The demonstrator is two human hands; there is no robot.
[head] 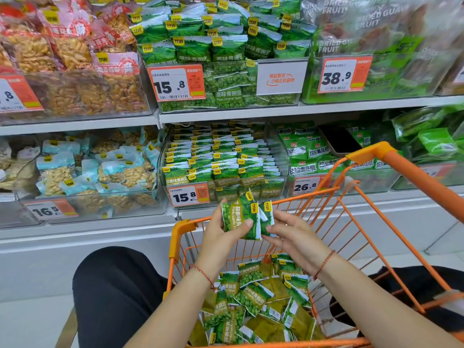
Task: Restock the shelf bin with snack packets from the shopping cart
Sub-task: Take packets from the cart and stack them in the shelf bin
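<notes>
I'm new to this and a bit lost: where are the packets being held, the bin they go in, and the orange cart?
held packets (242, 217), head view, front of the green wrapper
shelf bin (285, 156), head view, clear right wall
shopping cart (424, 182), head view, orange handle bar

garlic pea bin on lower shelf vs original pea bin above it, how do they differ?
The garlic pea bin holds packets in neat upright rows; the original pea bin is heaped loosely above its rim. The garlic pea bin carries one price tag; the original pea bin also has a white sign. Both are clear, hold green packets and are tagged 15.8.
</notes>
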